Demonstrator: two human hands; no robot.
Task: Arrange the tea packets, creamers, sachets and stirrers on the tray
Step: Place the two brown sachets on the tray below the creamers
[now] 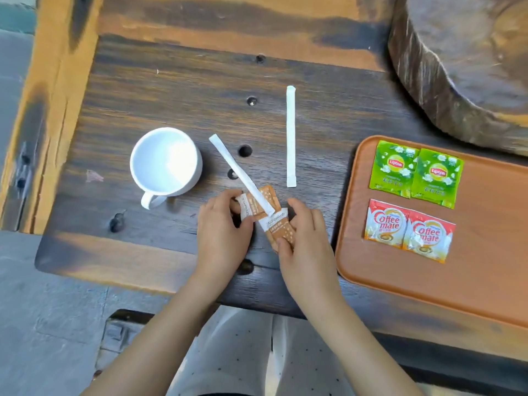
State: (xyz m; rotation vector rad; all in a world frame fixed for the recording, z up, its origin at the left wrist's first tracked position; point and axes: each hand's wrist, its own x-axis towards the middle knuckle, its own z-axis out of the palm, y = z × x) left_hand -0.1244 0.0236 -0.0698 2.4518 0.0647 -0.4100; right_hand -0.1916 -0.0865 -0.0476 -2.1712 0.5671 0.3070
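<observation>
1. While both tea packets [415, 172] and creamers [408, 231] sit on the tray [485, 252], my left hand [223, 230] pinches one sachet [248, 207].
2. My right hand [305, 241] grips another sachet [278, 228].
3. Two stirrers [291, 135] lie on the table [177, 81].

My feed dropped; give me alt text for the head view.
Both hands, left and right, grip brown sachets on the wooden table, one stirrer lying across them. Tea packets and creamers sit on the orange tray.
</observation>
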